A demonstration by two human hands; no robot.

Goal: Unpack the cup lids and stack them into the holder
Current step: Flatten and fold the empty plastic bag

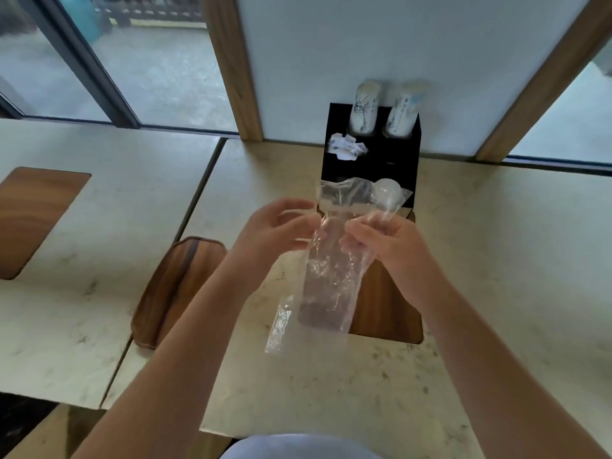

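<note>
A long clear plastic bag [326, 276] hangs in front of me over the table, limp and see-through. My left hand [278, 226] pinches its upper left edge. My right hand [381, 240] grips the upper right part, where the film bunches. Behind the bag stands a black holder [409, 150]. A stack of clear domed lids [385, 190] sits in its front right slot, seen through the bag's top. I cannot tell whether any lids are inside the bag.
Two stacks of white paper cups [366, 107] stand in the holder's back slots, and white sachets [346, 147] fill a middle slot. A wooden inlay [387, 313] lies in the marble table under the bag. A wooden chair back [178, 286] stands at the left.
</note>
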